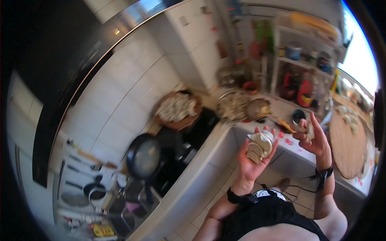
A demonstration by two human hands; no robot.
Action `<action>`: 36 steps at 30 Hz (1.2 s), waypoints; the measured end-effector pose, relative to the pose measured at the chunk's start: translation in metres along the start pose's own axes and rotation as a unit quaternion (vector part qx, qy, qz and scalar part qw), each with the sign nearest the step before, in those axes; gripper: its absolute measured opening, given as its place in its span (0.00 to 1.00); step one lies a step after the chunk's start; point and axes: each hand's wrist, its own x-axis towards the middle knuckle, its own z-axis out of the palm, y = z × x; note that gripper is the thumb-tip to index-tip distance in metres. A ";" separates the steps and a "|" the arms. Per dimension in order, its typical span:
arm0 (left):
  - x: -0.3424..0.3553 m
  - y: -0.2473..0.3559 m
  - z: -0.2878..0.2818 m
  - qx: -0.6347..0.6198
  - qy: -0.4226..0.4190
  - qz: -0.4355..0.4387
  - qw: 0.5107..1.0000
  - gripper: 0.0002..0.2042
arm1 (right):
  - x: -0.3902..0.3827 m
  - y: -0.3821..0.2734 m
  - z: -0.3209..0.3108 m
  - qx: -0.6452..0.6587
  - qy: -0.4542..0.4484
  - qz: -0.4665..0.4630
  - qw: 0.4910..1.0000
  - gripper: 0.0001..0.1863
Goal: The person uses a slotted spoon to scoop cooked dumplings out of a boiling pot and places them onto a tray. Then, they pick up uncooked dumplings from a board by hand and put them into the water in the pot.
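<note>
Palm up, my left hand [251,166] cradles a small pile of pale raw dumplings [260,147] between its curled fingers. To its right, my right hand [319,141] is raised with the index finger pointing up; its other fingers curl around a single pale dumpling [309,131]. More dumplings [349,117] lie at the far end of a round wooden board [346,150] beside my right hand. Beyond my left hand, a steel pan [257,109] with a wooden handle holds some yellowish food. Motion blurs the finer detail of the dumplings.
A black frying pan [144,156] with pale contents sits on the dark stove [173,140]. Behind it stands a round brown tray [160,116] full of dumplings, near another filled round tray [222,112]. A sink [120,211] is at lower left, a white shelf rack [305,63] at far right.
</note>
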 end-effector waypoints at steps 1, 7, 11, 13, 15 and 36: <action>-0.032 0.032 0.016 0.011 -0.014 0.057 0.998 0.20 | 0.040 0.030 0.030 -0.004 -0.024 0.056 0.998 0.30; -0.171 0.155 0.099 0.100 -0.074 0.318 0.940 0.20 | 0.176 0.194 0.186 -0.037 -0.148 0.290 0.945 0.28; -0.264 0.227 0.139 0.144 -0.078 0.432 0.887 0.23 | 0.261 0.313 0.248 -0.029 -0.198 0.422 0.884 0.21; -0.288 0.263 0.144 0.159 -0.054 0.450 0.877 0.25 | 0.294 0.349 0.253 -0.074 -0.197 0.415 0.885 0.14; -0.319 0.290 0.155 0.131 -0.018 0.474 0.870 0.21 | 0.325 0.393 0.251 -0.190 -0.211 0.393 0.875 0.09; -0.402 0.411 0.091 0.114 0.092 0.486 0.861 0.28 | 0.487 0.572 0.169 -0.882 -0.451 0.072 0.116 0.21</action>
